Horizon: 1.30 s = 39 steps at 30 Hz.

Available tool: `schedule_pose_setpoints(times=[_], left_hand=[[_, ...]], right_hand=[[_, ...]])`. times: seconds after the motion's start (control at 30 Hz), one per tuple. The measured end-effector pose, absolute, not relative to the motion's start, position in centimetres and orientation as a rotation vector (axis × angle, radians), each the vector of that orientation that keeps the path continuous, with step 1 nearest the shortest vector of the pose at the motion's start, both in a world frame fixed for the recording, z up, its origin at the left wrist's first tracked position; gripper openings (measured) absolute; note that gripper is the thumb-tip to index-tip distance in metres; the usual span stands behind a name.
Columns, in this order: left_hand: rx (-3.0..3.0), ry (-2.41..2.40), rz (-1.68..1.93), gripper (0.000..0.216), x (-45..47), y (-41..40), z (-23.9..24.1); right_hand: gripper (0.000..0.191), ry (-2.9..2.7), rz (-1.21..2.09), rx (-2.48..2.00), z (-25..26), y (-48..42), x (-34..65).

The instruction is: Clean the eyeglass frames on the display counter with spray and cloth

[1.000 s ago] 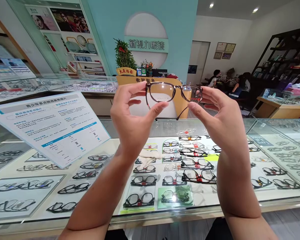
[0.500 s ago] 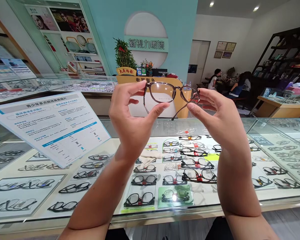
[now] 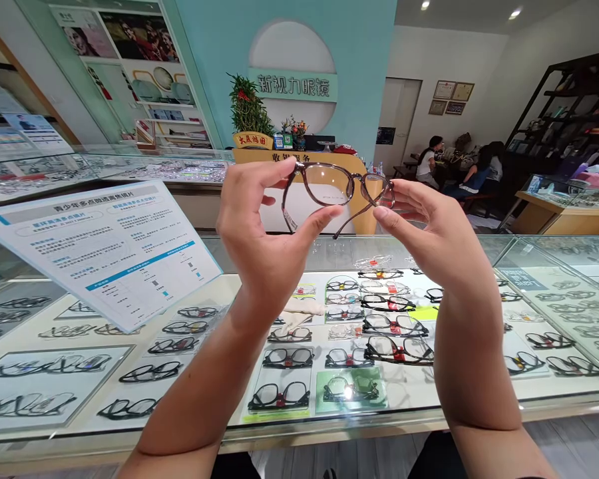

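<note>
A pair of dark-framed eyeglasses (image 3: 357, 179) is held up above the glass counter, its temples unfolded. My left hand (image 3: 267, 219) pinches the frame's left end between thumb and fingers. At the other end, my right hand (image 3: 426, 223) grips the frame near the hinge, fingers behind and thumb in front. Faint print shows on the left lens. Below my hands, a beige cloth (image 3: 302, 311) lies among rows of glasses, partly covered by my left wrist. Nearest below are several dark frames with red tags, such as one pair of glasses (image 3: 398, 349).
A large printed sheet (image 3: 104, 256) stands tilted on the counter at left. The glass display counter (image 3: 369, 420) spans the front. Behind is a yellow reception desk (image 3: 347, 159) with a plant (image 3: 247, 106). Several people sit at the far right, one in white (image 3: 428, 163).
The eyeglasses have turned slightly, their right end angling away and the temples shifting a little left. Both hands keep their hold.
</note>
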State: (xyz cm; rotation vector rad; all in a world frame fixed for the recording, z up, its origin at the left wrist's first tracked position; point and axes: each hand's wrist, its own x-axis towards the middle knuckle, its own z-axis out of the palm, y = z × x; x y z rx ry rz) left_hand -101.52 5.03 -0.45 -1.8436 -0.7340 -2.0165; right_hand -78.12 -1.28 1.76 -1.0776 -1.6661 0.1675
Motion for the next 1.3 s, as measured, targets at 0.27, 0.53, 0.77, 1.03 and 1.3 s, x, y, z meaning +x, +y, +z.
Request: schedule_pose_setpoints(times=[0.27,0.53,0.77,1.03,1.3], left_hand=[[-1.927,-0.553,-2.096,0.063,-101.8,5.7,-0.7],[-1.941,-0.623,-2.073,0.064,-101.9,5.7,-1.0],[-1.936,-0.586,-2.049,0.068,-102.0,5.8,-1.0],[-2.097,-0.630,-2.102,0.073,-102.4,7.5,-1.3],[-2.099,-0.629,-2.163,0.077,-101.6,8.5,-1.7]], right_hand=[[0.049,-1.668,0.131,-1.087,1.7,-1.3,-78.1],[0.055,-1.663,0.150,-1.108,1.6,-1.2,-78.0],[0.054,-1.662,0.173,-1.117,1.4,-0.8,-77.8],[0.046,-1.594,-0.051,-1.062,1.8,-0.9,-78.4],[0.064,-1.567,-0.263,-1.068,1.3,-0.8,-79.7]])
